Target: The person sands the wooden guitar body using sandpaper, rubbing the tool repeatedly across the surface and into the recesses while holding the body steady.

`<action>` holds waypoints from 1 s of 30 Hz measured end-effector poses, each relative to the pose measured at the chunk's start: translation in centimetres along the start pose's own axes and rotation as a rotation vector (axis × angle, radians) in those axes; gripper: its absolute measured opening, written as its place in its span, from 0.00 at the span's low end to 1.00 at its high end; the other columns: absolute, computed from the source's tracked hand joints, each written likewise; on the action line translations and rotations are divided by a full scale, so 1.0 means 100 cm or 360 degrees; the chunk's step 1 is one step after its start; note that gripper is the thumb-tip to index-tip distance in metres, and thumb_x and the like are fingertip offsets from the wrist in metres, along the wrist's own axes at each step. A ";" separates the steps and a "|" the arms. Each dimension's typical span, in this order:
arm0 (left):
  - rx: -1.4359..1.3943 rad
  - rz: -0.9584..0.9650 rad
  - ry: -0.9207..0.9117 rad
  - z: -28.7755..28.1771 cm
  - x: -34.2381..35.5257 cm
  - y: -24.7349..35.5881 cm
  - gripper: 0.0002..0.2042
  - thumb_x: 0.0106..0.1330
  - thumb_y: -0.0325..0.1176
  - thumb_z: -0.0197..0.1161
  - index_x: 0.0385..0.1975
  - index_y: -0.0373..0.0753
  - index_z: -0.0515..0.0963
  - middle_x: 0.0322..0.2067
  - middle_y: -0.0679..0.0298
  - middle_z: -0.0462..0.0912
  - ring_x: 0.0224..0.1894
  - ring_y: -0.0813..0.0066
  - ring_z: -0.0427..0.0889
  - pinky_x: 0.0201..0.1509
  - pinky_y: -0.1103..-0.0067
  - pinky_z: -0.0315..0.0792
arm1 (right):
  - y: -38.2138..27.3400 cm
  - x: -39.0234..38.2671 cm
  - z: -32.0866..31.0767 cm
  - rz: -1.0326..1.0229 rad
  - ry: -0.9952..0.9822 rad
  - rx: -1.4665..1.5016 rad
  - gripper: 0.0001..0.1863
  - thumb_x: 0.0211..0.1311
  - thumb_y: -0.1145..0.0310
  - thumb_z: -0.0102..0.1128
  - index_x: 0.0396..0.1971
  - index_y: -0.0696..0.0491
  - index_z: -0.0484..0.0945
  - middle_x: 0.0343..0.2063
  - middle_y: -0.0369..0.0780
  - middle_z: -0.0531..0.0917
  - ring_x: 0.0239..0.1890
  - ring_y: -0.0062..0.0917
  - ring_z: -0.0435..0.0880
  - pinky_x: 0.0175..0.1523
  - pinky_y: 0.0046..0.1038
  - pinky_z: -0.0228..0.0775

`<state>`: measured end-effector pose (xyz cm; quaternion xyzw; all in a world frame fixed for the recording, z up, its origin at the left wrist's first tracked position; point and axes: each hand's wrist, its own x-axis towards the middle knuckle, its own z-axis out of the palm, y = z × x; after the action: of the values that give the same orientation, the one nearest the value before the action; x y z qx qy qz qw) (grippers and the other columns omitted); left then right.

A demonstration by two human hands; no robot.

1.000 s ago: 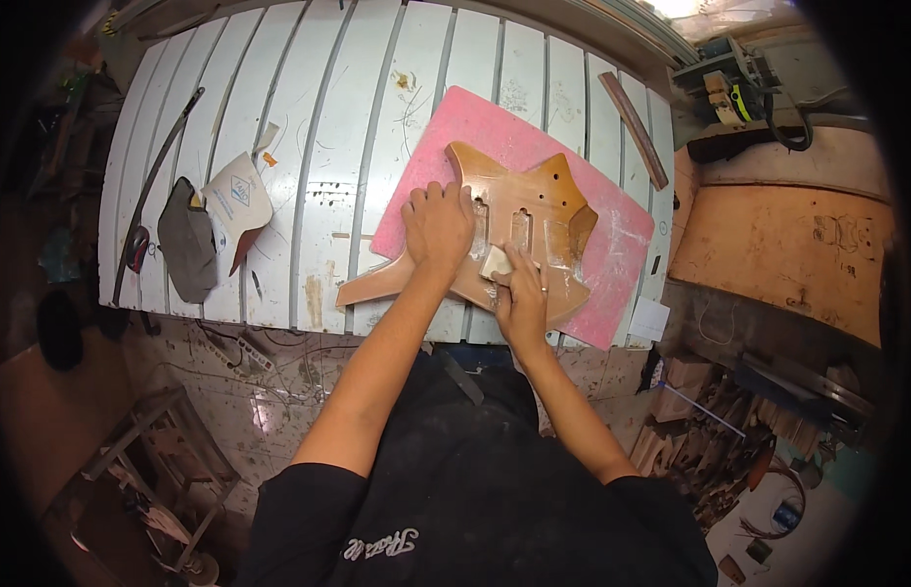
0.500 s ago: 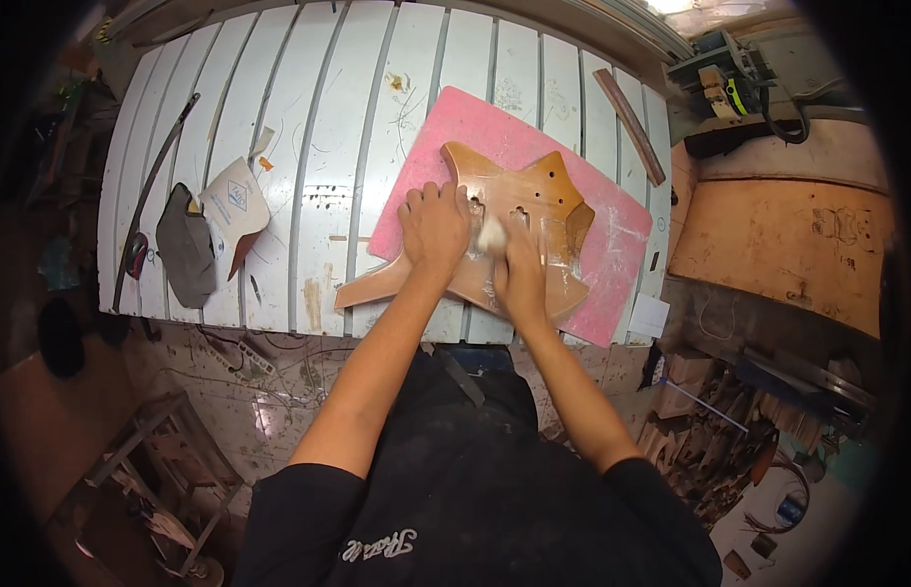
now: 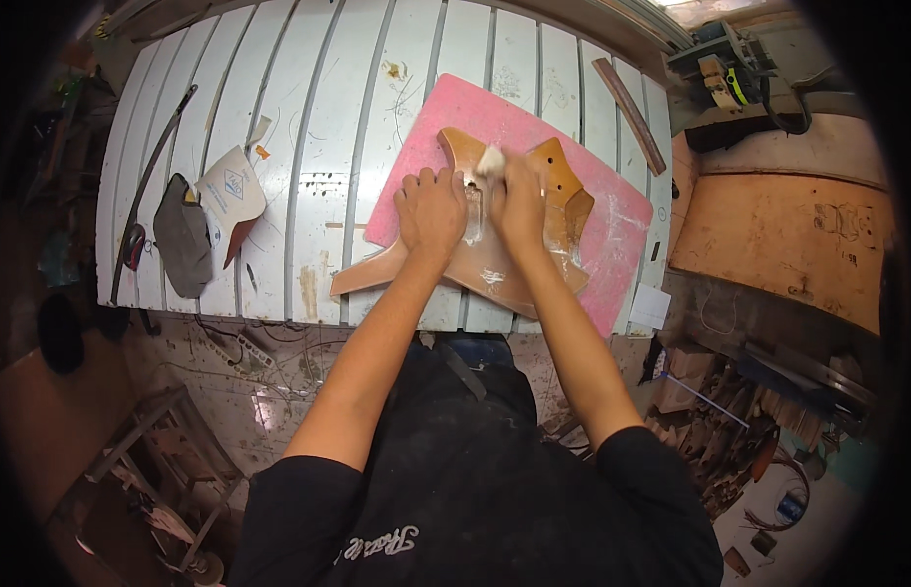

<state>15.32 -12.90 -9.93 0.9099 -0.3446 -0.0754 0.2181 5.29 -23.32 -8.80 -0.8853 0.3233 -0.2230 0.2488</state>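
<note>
A wooden electric guitar body (image 3: 485,259) with pointed horns and cut-out cavities lies on a pink mat (image 3: 612,264). White dust streaks its brown face. My left hand (image 3: 431,212) holds the body down near its left edge, fingers curled, partly over the mat. Beside it, my right hand (image 3: 519,207) is closed on a small pale folded piece of sandpaper (image 3: 491,161), which touches the wood near the far side. The fingers of that hand hide part of the body's face and its holes.
White slats form the workbench top (image 3: 318,176). A cap (image 3: 230,196), a grey cloth item (image 3: 182,240) and a long dark rod (image 3: 157,176) lie at left. A wooden strip (image 3: 627,112) rests at far right, and a white paper (image 3: 649,306) by the near right corner.
My right hand has slid away from me along the guitar body with the sandpaper, toward its far edge. My left hand keeps its place on the wood. The whole view has shifted slightly.
</note>
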 end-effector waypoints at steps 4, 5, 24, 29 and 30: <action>0.0018 -0.0013 0.0059 0.001 0.003 -0.008 0.18 0.80 0.47 0.53 0.44 0.43 0.86 0.42 0.58 0.85 0.49 0.55 0.80 0.56 0.58 0.70 | -0.001 -0.063 -0.001 -0.0188 0.0047 0.0058 0.16 0.69 0.76 0.62 0.55 0.58 0.82 0.65 0.53 0.81 0.68 0.52 0.78 0.76 0.51 0.60; 0.0036 -0.0021 0.0061 0.001 0.003 -0.009 0.18 0.80 0.47 0.53 0.44 0.42 0.86 0.42 0.58 0.85 0.49 0.55 0.80 0.56 0.58 0.70 | -0.010 -0.101 -0.012 -0.0216 -0.0057 -0.0009 0.14 0.69 0.77 0.62 0.53 0.57 0.82 0.65 0.53 0.81 0.68 0.52 0.78 0.77 0.53 0.58; 0.0062 -0.0015 0.0033 -0.002 -0.001 -0.002 0.18 0.81 0.47 0.52 0.44 0.43 0.86 0.43 0.57 0.85 0.50 0.54 0.80 0.56 0.58 0.71 | 0.003 -0.054 -0.009 -0.0102 0.0018 0.0225 0.08 0.62 0.81 0.64 0.37 0.53 0.86 0.62 0.48 0.85 0.66 0.49 0.81 0.76 0.53 0.58; -0.0004 0.0004 -0.0028 -0.001 0.000 -0.002 0.19 0.80 0.48 0.53 0.52 0.42 0.84 0.47 0.55 0.84 0.53 0.53 0.79 0.57 0.56 0.70 | 0.020 0.062 -0.016 0.0188 0.0064 -0.0010 0.10 0.63 0.80 0.65 0.43 0.56 0.84 0.47 0.46 0.89 0.54 0.43 0.87 0.64 0.45 0.69; -0.0073 -0.0030 -0.0103 -0.003 0.001 -0.003 0.21 0.79 0.49 0.54 0.57 0.41 0.82 0.52 0.53 0.84 0.56 0.52 0.79 0.59 0.55 0.70 | 0.021 0.061 -0.024 0.0233 0.0205 0.0198 0.11 0.63 0.79 0.66 0.45 0.56 0.84 0.45 0.46 0.90 0.52 0.43 0.87 0.63 0.44 0.69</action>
<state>15.64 -12.65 -9.81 0.9049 -0.3412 -0.1148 0.2270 7.19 -29.58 -6.76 -0.8261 0.3879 -0.2804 0.2975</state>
